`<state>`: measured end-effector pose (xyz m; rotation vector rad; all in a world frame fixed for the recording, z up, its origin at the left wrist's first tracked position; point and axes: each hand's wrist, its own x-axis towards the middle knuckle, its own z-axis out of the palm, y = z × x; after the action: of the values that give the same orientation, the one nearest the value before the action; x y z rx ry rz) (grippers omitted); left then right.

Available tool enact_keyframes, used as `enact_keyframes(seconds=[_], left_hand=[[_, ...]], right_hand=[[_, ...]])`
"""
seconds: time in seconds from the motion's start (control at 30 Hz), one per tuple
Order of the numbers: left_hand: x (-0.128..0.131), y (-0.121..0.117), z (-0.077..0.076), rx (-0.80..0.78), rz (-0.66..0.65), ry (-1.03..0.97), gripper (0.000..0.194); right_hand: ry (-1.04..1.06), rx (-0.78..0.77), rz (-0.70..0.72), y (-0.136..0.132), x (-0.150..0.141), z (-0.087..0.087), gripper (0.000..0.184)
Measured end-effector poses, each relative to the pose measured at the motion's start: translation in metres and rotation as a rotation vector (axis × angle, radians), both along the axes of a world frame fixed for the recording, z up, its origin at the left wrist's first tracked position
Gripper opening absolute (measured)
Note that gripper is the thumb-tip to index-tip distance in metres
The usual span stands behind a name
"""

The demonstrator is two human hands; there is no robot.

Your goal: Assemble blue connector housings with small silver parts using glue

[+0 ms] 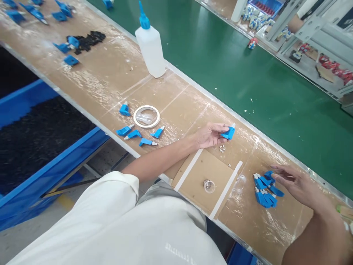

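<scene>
My left hand (211,136) is closed on a small blue plastic part (228,133) with a white tip, held above the brown table. To the right, my right hand (296,184) reaches over a pile of similar blue parts (265,197); its fingers are stretched out, with thumb and forefinger apart beside the topmost part (268,175). Whether the fingertips touch that part is hard to see. Tiny white pieces (222,148) lie just below my left hand. Between white strips on a cardboard sheet (193,180) stands a small clear round dish (209,186).
Several blue parts (134,134) lie left, near a tape roll (139,124) and an upright white bottle (151,49) with a blue nozzle. Farther left are black pieces (91,41). A green surface (198,55) runs along the back; a blue bin (49,151) stands below.
</scene>
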<state>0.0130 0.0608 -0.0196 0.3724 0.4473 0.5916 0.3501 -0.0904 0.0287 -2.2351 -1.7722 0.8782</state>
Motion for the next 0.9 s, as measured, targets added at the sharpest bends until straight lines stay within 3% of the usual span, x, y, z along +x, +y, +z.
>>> enact_keyframes(seconds=[0.1, 0.23, 0.3, 0.43, 0.6, 0.9], left_hand=[[-0.001, 0.004, 0.002, 0.013, 0.041, 0.028, 0.016], [0.002, 0.008, -0.001, -0.035, 0.084, 0.063, 0.017], [0.003, 0.009, -0.002, -0.076, 0.100, 0.062, 0.017], [0.005, 0.009, -0.004, -0.110, 0.115, 0.058, 0.016], [0.006, 0.008, -0.004, -0.107, 0.092, 0.029, 0.016], [0.008, 0.001, -0.004, -0.089, 0.079, 0.013, 0.017]], right_hand=[[-0.061, 0.179, -0.015, 0.008, -0.044, 0.000, 0.039], [0.031, 0.339, 0.168, 0.034, -0.117, -0.025, 0.029], [0.044, 0.390, 0.254, 0.045, -0.136, -0.037, 0.027], [-0.018, 0.296, 0.349, 0.040, -0.134, -0.037, 0.026], [-0.017, 0.153, 0.317, 0.010, -0.132, -0.024, 0.026], [-0.172, 0.184, 0.326, 0.011, -0.142, -0.045, 0.026]])
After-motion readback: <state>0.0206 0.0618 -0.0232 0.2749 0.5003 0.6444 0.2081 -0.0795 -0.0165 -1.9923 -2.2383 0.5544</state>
